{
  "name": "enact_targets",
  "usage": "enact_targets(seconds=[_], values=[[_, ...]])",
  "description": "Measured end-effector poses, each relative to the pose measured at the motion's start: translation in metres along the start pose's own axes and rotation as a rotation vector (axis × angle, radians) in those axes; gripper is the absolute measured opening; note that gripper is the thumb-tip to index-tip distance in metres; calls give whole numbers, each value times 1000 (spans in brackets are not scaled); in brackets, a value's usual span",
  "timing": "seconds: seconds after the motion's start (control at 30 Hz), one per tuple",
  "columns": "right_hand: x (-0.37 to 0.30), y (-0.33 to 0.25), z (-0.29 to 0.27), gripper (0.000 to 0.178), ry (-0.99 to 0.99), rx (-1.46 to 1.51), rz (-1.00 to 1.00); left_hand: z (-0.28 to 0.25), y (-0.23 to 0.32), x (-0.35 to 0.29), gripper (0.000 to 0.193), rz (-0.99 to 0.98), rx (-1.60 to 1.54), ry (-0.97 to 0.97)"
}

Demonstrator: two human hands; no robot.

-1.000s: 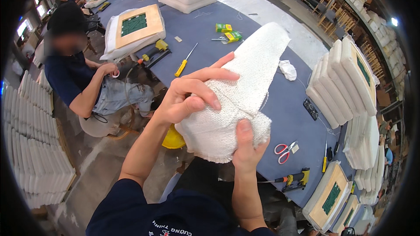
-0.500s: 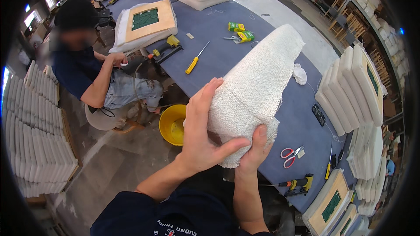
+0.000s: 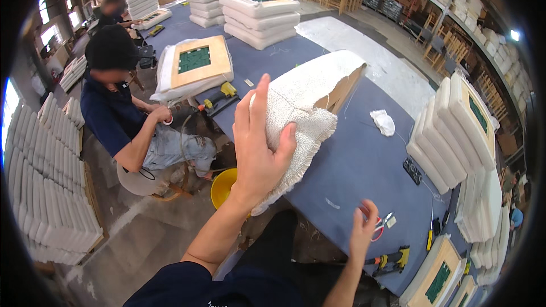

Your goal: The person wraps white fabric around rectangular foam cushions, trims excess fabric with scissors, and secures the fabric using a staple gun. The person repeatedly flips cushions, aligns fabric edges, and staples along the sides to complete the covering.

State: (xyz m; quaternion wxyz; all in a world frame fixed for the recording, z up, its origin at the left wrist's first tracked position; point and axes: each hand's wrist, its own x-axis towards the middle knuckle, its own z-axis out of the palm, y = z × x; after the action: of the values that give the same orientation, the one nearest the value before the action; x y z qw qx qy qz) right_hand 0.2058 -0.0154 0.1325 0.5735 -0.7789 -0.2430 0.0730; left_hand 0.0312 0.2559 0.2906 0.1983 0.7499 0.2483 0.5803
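Observation:
My left hand (image 3: 253, 148) grips a seat cushion (image 3: 287, 91) wrapped in white woven fabric and tilted up over the table. The thumb presses on a loose fabric fold, and a strip of the wooden board shows along the cushion's far right side. My right hand (image 3: 363, 230) is off the cushion, low over the right part of the table. Its fingers are slightly curled and apart, with nothing seen in them. Just beside them lie red-handled scissors (image 3: 377, 229), partly covered by the hand. Nearest below it is a yellow and black staple gun (image 3: 392, 260).
A co-worker (image 3: 122, 108) sits at left beside a cushion (image 3: 213, 74) with a wooden base and a staple gun (image 3: 219, 98). Stacked white cushions (image 3: 449, 136) stand at right, others (image 3: 259, 20) at the back. A yellow bucket (image 3: 223, 185) is on the floor. A screwdriver (image 3: 430, 233) lies at right.
My right hand has let go of the cushion and moved down right to the scissors. The cushion has turned in my left hand, baring some of its wooden board. The view has shifted.

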Motion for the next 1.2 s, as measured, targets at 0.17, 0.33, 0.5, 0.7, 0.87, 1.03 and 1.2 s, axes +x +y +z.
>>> enact_targets(seconds=[0.17, 0.33, 0.5, 0.7, 0.87, 1.03, 1.2], values=[[-22, 260, -174, 71, 717, -39, 500, 6, 3, 6, 63, -75, 100, 13], [-22, 296, -259, 61, 790, 242, 656, 15, 3, 4, 49, -50, 144, 121], [-10, 286, -264, 39, 761, 477, 658, 16, 5, 2, 54, -25, 208, 69], [3, 211, -242, 37, 593, 451, 896, 8, 5, 1, 60, -9, 218, 31], [27, 79, -167, 22, 210, 498, 430, 2, 6, 1, 70, -42, 192, -9], [44, -82, -82, 37, -249, -99, -331, 6, 12, -2, 71, -43, 188, -33], [84, -179, 3, 39, -459, -130, -949, 1, 11, -12, 81, -50, 177, -35]])
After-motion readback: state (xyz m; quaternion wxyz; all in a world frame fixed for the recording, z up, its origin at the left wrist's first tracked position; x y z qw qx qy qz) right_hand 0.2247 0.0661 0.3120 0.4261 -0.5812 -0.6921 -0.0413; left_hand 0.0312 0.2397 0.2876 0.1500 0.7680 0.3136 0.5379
